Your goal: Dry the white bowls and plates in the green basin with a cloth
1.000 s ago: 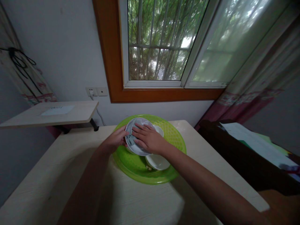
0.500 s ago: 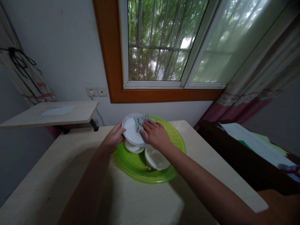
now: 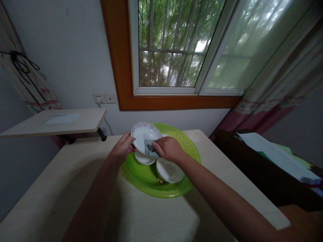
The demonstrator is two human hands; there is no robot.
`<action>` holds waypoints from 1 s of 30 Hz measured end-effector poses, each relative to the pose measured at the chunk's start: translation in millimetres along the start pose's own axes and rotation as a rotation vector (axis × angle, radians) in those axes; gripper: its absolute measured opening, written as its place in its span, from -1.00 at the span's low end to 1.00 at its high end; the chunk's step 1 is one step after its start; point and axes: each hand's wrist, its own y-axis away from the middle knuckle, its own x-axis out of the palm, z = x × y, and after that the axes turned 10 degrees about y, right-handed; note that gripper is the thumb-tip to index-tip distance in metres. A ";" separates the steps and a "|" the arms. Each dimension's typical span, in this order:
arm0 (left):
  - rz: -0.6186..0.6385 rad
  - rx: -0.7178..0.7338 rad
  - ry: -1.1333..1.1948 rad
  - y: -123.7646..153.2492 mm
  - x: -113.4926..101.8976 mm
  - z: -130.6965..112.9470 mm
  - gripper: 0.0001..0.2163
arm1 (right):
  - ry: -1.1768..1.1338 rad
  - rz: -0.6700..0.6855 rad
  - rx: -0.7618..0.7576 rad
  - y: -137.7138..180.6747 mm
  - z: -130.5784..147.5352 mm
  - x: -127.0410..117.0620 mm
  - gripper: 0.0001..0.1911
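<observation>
My left hand [image 3: 123, 147] grips the left rim of a white plate [image 3: 142, 132] with a faint pattern round its edge, holding it tilted above a green tray [image 3: 161, 193]. In my right hand [image 3: 169, 148] is a grey cloth [image 3: 150, 148], pressed against the lower right of the plate. Below the plate, a small white dish [image 3: 144, 158] shows in part. A white bowl [image 3: 170, 170] sits leaning in the tray under my right wrist. Part of another white piece shows behind my right hand.
The tray stands on a pale wooden table [image 3: 151, 218]. At the left is a raised wooden shelf [image 3: 52, 122] with a paper label. A wall socket [image 3: 104, 98] with a plug and cable is behind, beside the window [image 3: 176, 47]. Papers [image 3: 275, 154] lie on a dark surface at the right.
My right hand has slid the cloth down across the plate, from its upper right to its lower right, and the fingers have curled in. My left hand keeps its hold.
</observation>
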 end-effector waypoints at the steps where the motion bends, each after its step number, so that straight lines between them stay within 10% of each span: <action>1: -0.001 -0.003 -0.004 -0.2 -0.2 0.0 -0.62 | -0.062 -0.004 -0.046 1.0 -1.6 0.9 -0.40; 11: 0.004 -0.035 0.012 1.0 0.1 1.7 -0.49 | -0.689 -0.053 -0.357 1.3 2.7 -0.3 -0.59; 30: 0.204 -0.095 -0.005 -3.7 -6.3 11.9 -0.54 | -0.143 -0.094 -0.370 -4.8 15.9 1.6 -0.53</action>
